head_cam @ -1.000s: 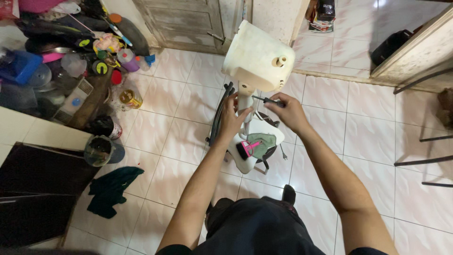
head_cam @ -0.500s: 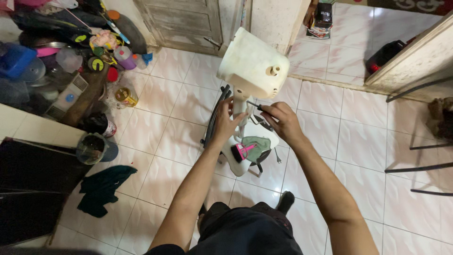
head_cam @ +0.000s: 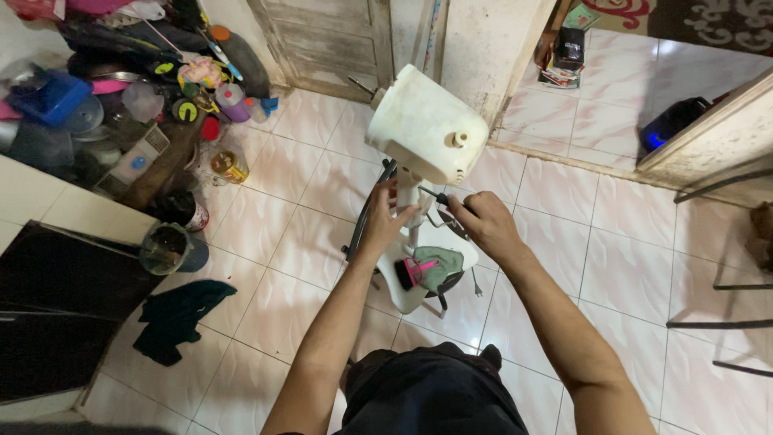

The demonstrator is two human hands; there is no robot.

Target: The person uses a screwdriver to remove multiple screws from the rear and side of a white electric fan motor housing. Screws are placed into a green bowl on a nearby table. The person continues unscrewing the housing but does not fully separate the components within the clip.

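1. Head view, looking down: a cream plastic fan motor housing [head_cam: 427,121] stands on a white stand column [head_cam: 412,201] over a white plastic base [head_cam: 411,286], all on the white tiled floor [head_cam: 612,266] at scene centre.
2. Left hand [head_cam: 385,219]: fingers closed around the stand column just below the housing, thumb on the column's near side.
3. Right hand [head_cam: 483,221]: closed on a dark-handled screwdriver [head_cam: 439,196]. The tool's tip points left toward the top of the column, directly under the housing.
4. On the base lie a green cloth [head_cam: 443,264] and a pink-and-black brush [head_cam: 412,271], touching each other.
5. Curved black tubing [head_cam: 366,213] stands just left of the column.
6. At far left, a pile of mixed household items [head_cam: 137,80] lies against the wall. A clear plastic cup [head_cam: 165,248] and a dark green rag [head_cam: 177,318] lie on the floor, well apart from the fan.
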